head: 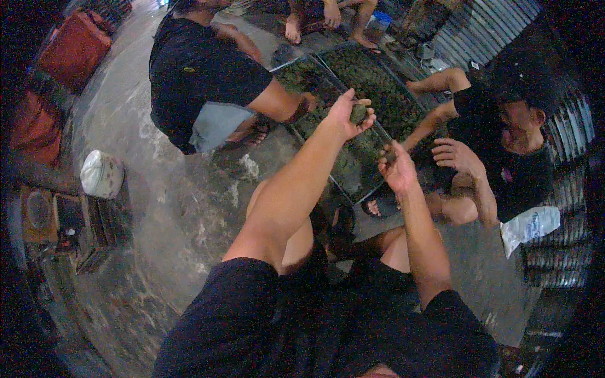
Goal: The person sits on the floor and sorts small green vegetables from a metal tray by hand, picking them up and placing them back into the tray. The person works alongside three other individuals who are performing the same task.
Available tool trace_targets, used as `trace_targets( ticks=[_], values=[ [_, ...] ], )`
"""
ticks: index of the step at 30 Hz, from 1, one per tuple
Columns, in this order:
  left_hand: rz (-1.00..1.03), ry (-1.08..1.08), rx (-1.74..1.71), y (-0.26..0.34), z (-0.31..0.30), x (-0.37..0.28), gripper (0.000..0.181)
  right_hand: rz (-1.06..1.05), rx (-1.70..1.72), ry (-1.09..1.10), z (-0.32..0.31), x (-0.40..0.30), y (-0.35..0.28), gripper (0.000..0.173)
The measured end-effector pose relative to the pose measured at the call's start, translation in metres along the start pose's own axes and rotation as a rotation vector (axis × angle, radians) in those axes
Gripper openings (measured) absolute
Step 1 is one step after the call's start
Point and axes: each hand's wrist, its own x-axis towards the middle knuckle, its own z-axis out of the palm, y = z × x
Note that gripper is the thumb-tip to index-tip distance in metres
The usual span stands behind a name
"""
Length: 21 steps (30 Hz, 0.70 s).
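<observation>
My left hand (348,117) is curled, palm up, around a greenish-brown lump (359,112) above a shallow rectangular container with clear, glass-like sides (352,197). To its right, my right hand (401,169) pinches a small brown lump (389,154) between thumb and fingers, its outline blurred. Beneath both hands, dark green-brown clumped material (373,75) covers much of the container's bottom; what the clumps are is too dim to tell. A straight divider (329,71) runs lengthwise through the container, passing close to both hands.
Co-workers crouch at the left (208,80) and right (501,137); the left one's hand reaches into the container. Another person's bare feet (293,32) are at the far end. A white tub (101,174) stands on the concrete floor (156,227). A plastic packet (530,230) lies right, near corrugated metal sheeting (491,28).
</observation>
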Motion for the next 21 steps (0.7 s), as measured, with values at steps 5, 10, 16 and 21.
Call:
trace_targets(
  ticks=[5, 10, 16, 21],
  values=[
    [0.035, 0.045, -0.017, 0.009, 0.005, -0.028, 0.044, 0.131, -0.006, -0.027, -0.001, -0.013, 0.027, 0.024],
    [0.186, 0.135, 0.069, 0.008, 0.015, -0.043, 0.045, 0.212, -0.163, -0.1, -0.027, 0.016, 0.046, 0.027],
    [-0.04, 0.001, 0.069, 0.009, -0.003, -0.054, 0.025, -0.063, -0.015, -0.195, 0.031, 0.036, -0.039, 0.017],
    [0.132, -0.036, 0.078, 0.002, -0.012, -0.059, 0.022, -0.288, -0.272, -0.169, 0.047, 0.023, -0.091, 0.037]
  ],
)
